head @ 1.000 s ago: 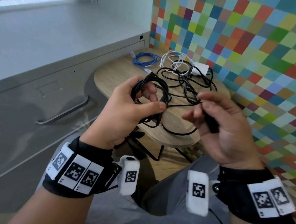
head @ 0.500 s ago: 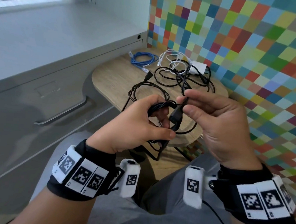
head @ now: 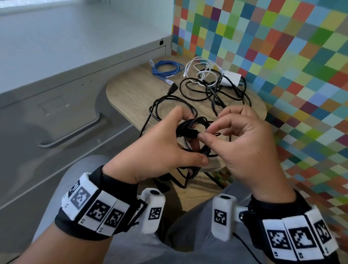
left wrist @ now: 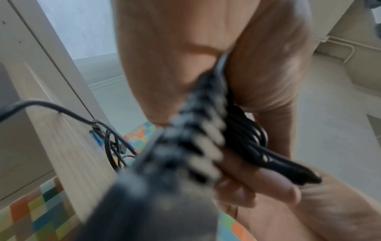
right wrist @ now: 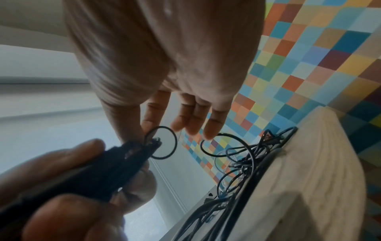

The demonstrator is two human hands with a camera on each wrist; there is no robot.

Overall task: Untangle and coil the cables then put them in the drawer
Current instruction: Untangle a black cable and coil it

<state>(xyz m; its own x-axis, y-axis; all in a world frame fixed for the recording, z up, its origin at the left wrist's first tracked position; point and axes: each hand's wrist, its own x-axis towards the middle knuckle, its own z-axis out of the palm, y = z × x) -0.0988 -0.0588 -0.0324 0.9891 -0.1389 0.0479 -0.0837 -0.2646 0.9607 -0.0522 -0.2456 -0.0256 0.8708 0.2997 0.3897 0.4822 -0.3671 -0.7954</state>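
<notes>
My left hand (head: 168, 143) grips a bundle of black cable loops (head: 189, 126) above the near edge of the small wooden table (head: 130, 92). My right hand (head: 241, 144) pinches the same black cable's end between thumb and index finger, right against the bundle. In the left wrist view the black bundle (left wrist: 243, 135) lies across my fingers, with a ribbed plug (left wrist: 185, 146) blurred close to the lens. In the right wrist view a small black loop (right wrist: 163, 143) sticks out of the pinch. More of the black cable trails back over the table.
A coiled blue cable (head: 166, 69), a white cable (head: 201, 70) with a white adapter (head: 231, 78), and a loose black tangle (head: 216, 91) lie at the table's far end. A grey drawer with a metal handle (head: 71, 133) stands shut on the left. A chequered wall (head: 295, 57) is on the right.
My right hand has come in from the right with the cable's end to meet the bundle in my left hand. Both hands now sit close together, lower over the table's near edge.
</notes>
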